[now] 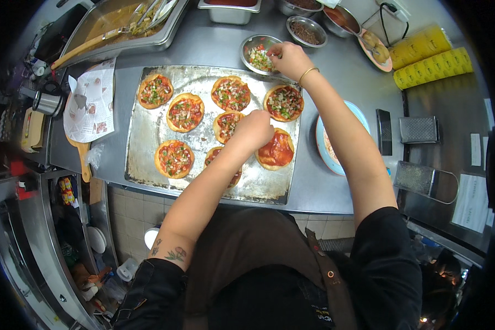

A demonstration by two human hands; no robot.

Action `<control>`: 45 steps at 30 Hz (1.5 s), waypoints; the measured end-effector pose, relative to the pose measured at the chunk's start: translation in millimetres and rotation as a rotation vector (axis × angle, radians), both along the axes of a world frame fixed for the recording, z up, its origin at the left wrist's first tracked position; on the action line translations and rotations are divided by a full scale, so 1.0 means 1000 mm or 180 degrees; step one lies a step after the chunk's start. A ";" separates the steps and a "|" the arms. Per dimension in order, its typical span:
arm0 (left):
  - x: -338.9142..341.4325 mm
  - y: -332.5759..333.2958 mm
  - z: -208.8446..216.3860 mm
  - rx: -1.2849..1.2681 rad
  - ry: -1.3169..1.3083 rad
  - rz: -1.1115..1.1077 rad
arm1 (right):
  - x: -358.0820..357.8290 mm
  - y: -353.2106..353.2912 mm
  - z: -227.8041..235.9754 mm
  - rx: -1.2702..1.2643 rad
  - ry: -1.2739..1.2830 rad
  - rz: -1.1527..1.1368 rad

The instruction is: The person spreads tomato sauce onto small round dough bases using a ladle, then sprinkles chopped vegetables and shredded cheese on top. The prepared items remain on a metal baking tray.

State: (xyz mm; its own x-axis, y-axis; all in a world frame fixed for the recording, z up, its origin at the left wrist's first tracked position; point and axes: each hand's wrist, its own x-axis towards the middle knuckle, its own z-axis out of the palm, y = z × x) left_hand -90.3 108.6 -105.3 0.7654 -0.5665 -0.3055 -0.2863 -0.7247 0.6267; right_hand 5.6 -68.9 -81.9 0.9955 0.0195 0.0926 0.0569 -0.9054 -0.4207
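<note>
My right hand is at a metal bowl of chopped vegetables, its fingers pinched together over the mix. Below it, my left hand hangs above a worn metal baking tray, fingers curled closed; whatever is in them is hidden. Beside its fingertips lies a small pizza base with red sauce and no visible vegetables. Several other mini pizzas, such as one near the tray's front left, carry sauce and chopped vegetables. My left forearm partly covers one of them.
A deep pan of food with a wooden-handled brush stands far left. Farther back are a bowl of dark topping and a rectangular container. Rightward are a blue-rimmed plate, a grater and yellow rolls.
</note>
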 end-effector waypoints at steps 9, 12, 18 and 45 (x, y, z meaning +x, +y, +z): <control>-0.002 -0.008 0.005 0.0128 0.0118 -0.0173 | 0.025 0.002 -0.024 -0.0019 0.0243 0.0634; -0.005 -0.011 0.007 0.0136 0.0144 -0.0237 | 0.036 -0.001 -0.031 -0.0257 0.0606 0.0896; -0.008 -0.007 0.003 0.0107 0.0090 -0.0391 | 0.046 0.006 0.003 -0.0768 0.1553 0.1363; -0.061 0.036 0.055 -0.0536 -0.0258 -0.0539 | 0.045 0.005 -0.039 -0.1068 0.0509 0.0605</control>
State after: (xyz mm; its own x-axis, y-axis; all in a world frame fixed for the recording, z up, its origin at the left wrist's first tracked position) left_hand -151.2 144.3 -50.7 0.6734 -0.7263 -0.1375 -0.4489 -0.5496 0.7046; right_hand 50.1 -64.4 -121.4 0.9726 0.2070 -0.1058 0.1940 -0.9735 -0.1213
